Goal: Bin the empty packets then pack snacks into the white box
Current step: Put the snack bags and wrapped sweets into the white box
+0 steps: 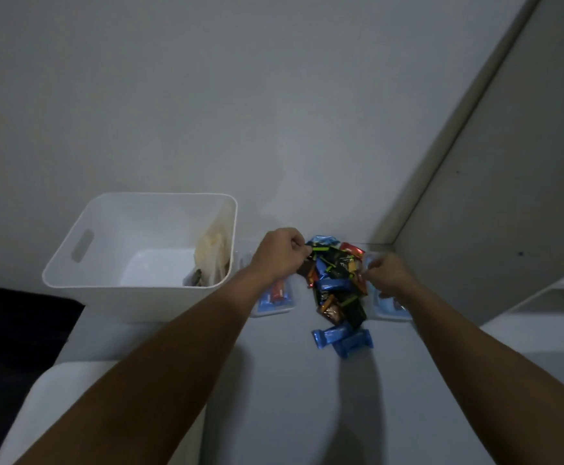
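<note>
White box [106, 290], snack heap [337, 283] blue, black, red (some green-edged), two blue bars [341, 338], pale tabletop [274, 380]

Open white plastic box [113, 250] at left on worktop [274, 380]; heap of wrapped snack bars [336, 283] at right, between two shallow clear trays [274, 307].

Light: dim, cool grey cast
Shadows: soft forearm shadows on the bench [290, 397]
Focus: slightly soft
Edges: wide-angle bending

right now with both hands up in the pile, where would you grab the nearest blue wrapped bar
Pinch the blue bar across its middle from above. It lies flat on the white surface, clear of the snack pile that the left hand and right hand are in; its crimped ends give little hold.
</note>
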### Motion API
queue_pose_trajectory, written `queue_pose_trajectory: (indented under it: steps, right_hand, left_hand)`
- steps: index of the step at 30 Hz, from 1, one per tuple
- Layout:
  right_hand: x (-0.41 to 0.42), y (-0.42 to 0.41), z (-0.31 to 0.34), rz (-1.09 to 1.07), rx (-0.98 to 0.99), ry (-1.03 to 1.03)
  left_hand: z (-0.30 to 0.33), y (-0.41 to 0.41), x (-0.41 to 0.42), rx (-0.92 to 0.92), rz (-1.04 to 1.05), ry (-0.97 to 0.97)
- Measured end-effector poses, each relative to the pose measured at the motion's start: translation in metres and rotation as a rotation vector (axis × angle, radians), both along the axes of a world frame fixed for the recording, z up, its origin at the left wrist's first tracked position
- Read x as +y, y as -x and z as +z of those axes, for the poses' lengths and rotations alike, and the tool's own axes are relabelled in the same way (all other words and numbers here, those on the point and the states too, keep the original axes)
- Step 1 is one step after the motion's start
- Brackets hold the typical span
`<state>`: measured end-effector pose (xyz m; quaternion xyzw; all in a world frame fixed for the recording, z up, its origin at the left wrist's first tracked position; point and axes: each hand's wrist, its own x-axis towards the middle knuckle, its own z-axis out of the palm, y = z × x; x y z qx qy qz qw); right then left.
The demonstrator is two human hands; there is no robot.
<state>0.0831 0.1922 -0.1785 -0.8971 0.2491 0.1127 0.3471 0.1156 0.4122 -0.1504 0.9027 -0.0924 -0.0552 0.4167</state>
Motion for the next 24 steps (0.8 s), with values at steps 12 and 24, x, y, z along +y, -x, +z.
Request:
queue_pose_trajectory:
  steps: [12, 24]
  right_hand:
    - [-0.072, 0.036, -0.053, -0.092, 0.155, 0.055]
    - [-0.078, 0.024, -0.050, -0.279, 0.154, -0.045]
  left_hand:
    - [-0.086, 0.028, -0.122, 0.466, -0.111, 0.006]
    - [-0.102, 0.022, -0.153, 0.617, 0.106, 0.243]
